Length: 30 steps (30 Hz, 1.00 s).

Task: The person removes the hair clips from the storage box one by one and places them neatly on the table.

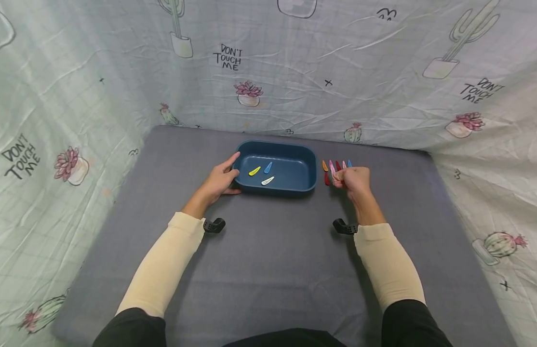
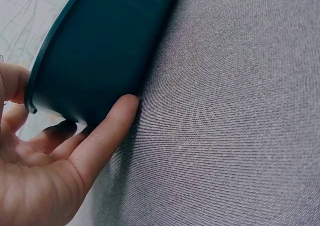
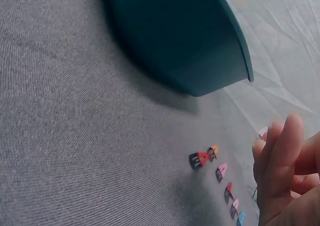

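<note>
A dark blue rectangular tray holds a yellow hair clip, a blue hair clip and a white hair clip. My left hand rests at the tray's left end, its fingers spread along the rim and outer wall. To the right of the tray my right hand pinches what looks like a small hair clip, mostly hidden by the fingers. Close by it lie an orange clip, a red clip, a pink clip and several others in a row.
A grey cloth covers the table under the tray and clips. Behind and at both sides hangs a pale curtain printed with cacti, close to the table's far edge. Black wrist cameras jut inward from both wrists.
</note>
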Available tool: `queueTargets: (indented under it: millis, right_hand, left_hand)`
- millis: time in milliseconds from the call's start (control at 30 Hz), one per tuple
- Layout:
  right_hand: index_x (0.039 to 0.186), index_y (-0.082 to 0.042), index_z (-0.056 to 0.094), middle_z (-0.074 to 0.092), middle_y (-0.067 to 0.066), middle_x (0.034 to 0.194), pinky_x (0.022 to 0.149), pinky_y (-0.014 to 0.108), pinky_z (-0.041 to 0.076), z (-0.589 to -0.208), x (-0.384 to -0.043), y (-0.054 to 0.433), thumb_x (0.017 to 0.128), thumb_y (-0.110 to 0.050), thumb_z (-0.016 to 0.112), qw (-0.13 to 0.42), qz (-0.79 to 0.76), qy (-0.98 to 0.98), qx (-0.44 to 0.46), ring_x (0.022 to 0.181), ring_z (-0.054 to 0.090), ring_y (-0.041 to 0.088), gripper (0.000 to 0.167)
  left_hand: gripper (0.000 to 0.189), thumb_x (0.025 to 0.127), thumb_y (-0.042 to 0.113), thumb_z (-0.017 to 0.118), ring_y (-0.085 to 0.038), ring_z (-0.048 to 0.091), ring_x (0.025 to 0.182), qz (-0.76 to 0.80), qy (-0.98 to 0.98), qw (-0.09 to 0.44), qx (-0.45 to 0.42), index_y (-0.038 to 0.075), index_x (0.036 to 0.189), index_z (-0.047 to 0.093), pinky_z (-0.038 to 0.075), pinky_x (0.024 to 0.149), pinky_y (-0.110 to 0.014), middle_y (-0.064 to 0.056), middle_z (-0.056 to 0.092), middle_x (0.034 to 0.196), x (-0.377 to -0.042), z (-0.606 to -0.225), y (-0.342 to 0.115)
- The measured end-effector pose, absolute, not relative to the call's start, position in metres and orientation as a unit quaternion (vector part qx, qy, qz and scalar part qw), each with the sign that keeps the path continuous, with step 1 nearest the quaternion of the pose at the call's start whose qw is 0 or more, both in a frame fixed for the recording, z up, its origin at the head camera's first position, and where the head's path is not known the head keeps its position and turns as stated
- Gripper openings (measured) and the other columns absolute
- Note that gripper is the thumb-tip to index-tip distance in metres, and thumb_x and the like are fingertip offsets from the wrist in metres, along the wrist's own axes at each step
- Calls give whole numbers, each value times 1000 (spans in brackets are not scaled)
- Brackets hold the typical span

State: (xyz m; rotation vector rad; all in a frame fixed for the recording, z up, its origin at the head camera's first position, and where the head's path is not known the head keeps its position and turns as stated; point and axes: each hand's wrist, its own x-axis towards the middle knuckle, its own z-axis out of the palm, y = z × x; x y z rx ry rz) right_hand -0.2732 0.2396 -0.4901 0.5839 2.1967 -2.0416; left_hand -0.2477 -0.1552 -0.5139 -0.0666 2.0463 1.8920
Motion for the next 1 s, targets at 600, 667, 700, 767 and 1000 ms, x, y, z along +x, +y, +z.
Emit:
queueTargets:
  millis: [600, 667, 700, 767, 1000]
  right_hand:
    - [64, -4, 73, 67, 0, 52, 43, 19, 53, -511, -275, 251, 87, 16, 66, 8, -680, 701, 215, 44, 62, 5, 32]
    - [64, -4, 74, 67, -1, 52, 43, 20, 54, -512, -275, 252, 87, 15, 67, 7, -676, 705, 217, 44, 61, 5, 31]
    - [64, -4, 74, 67, -1, 52, 43, 20, 54, -512, -274, 252, 87, 15, 67, 8, -673, 708, 216, 43, 61, 5, 30]
    - [64, -4, 74, 67, 0, 51, 43, 20, 54, -514, -274, 253, 87, 15, 68, 5, -673, 707, 216, 43, 61, 6, 30]
    - [64, -4, 75, 67, 0, 51, 43, 21, 54, -517, -275, 255, 87, 14, 69, 1, -669, 711, 214, 43, 61, 6, 30]
  left_hand:
    - [66, 109, 14, 43, -32, 32, 157, 668, 722, 177, -24, 39, 166, 22, 60, 96, -58, -2, 3, 178, -248, -513, -154]
    - [66, 108, 14, 44, -32, 35, 156, 668, 722, 177, -26, 40, 166, 23, 60, 96, -57, -2, 4, 178, -248, -513, -154]
    - [67, 108, 14, 44, -33, 36, 155, 668, 723, 177, -26, 40, 166, 23, 60, 95, -57, -2, 4, 178, -248, -513, -154]
    - [67, 108, 15, 44, -32, 37, 155, 667, 723, 177, -26, 41, 166, 23, 60, 95, -57, -2, 5, 178, -248, -513, -154]
    - [66, 109, 15, 44, -32, 34, 156, 667, 724, 176, -21, 40, 166, 22, 61, 96, -57, -3, 4, 178, -249, -512, -152]
